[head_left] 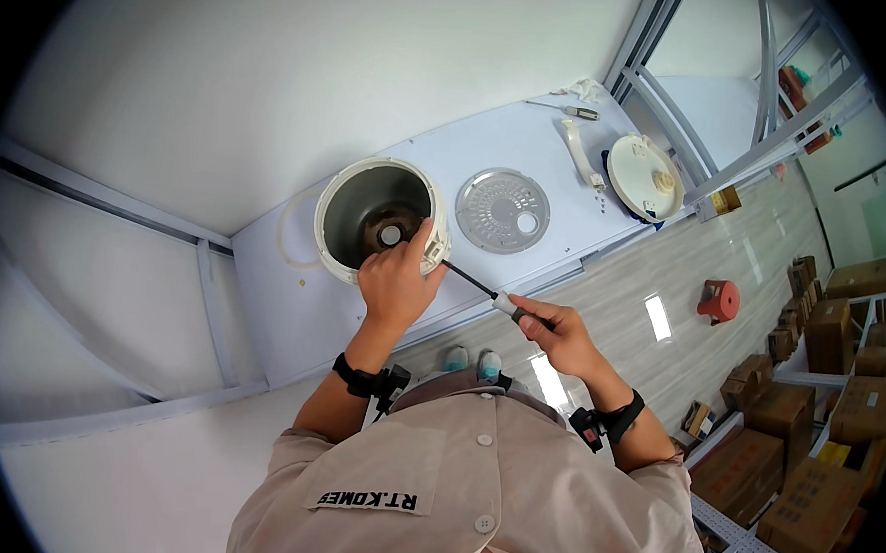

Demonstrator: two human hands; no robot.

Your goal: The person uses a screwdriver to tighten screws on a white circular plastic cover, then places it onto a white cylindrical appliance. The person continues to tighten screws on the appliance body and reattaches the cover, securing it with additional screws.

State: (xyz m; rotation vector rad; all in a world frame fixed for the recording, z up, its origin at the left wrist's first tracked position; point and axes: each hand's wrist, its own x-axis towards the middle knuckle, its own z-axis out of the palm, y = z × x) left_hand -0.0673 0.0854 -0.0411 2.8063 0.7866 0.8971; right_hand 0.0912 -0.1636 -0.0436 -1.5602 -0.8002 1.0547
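Hands at work on a stripped cooker body, seen from above. My right hand is closed around the pale handle of a screwdriver, whose dark shaft runs up and left to the rim of the cooker body. My left hand grips that near rim, fingers curled over the edge, holding the shell steady. The white shell stands upright near the front edge of the worktop, its grey cavity empty down to the round heating plate at the bottom. Judging by what lies about, disassembly seems well advanced: the perforated inner lid plate lies flat just beside the shell, while the curved white handle piece and the outer lid rest farther along, well apart from it. A second screwdriver and a crumpled cloth sit at the far end. Fasteners at the rim appear to be what remains. Beyond the white worktop, grey tiled floor carries a red stool; brown cardboard boxes fill metal shelving at right.
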